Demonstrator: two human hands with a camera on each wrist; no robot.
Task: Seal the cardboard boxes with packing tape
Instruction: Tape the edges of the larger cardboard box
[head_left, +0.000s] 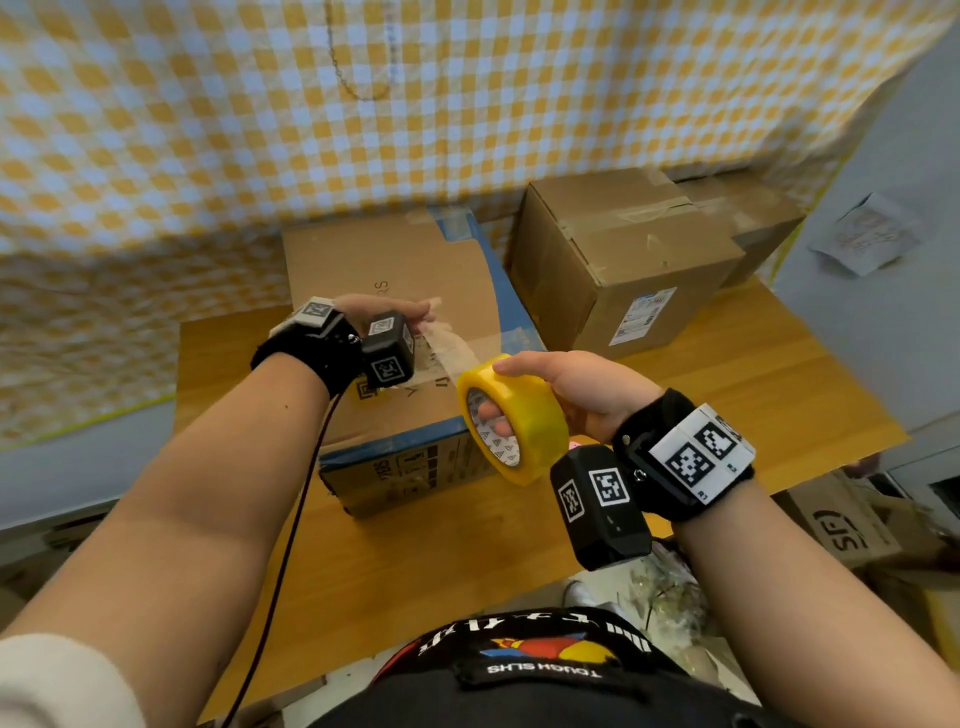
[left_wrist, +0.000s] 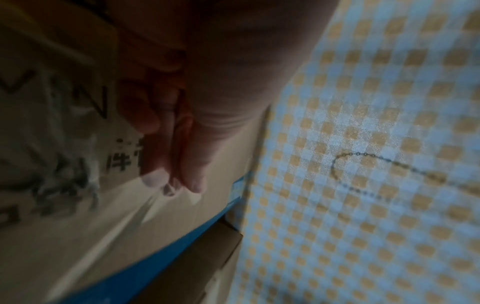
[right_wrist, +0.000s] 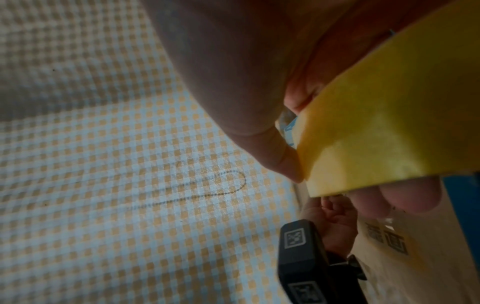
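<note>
Tape roll (head_left: 511, 415) being held over box (head_left: 405, 332) on counter (head_left: 753, 384), R hand (head_left: 582, 395) fingers curling thru core, L hand (head_left: 384, 312) pinching tape end (head_left: 447, 343), second box (head_left: 618, 260) sitting behind.

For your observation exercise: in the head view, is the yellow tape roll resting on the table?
No. The right hand holds the tape roll in the air above the table, fingers through its core.

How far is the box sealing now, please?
Done: the far box already carries tape strips on top. In hand: the right hand holds the tape roll; the left hand pinches the pulled-out strip above the near box. Left: sticking it down.
</note>
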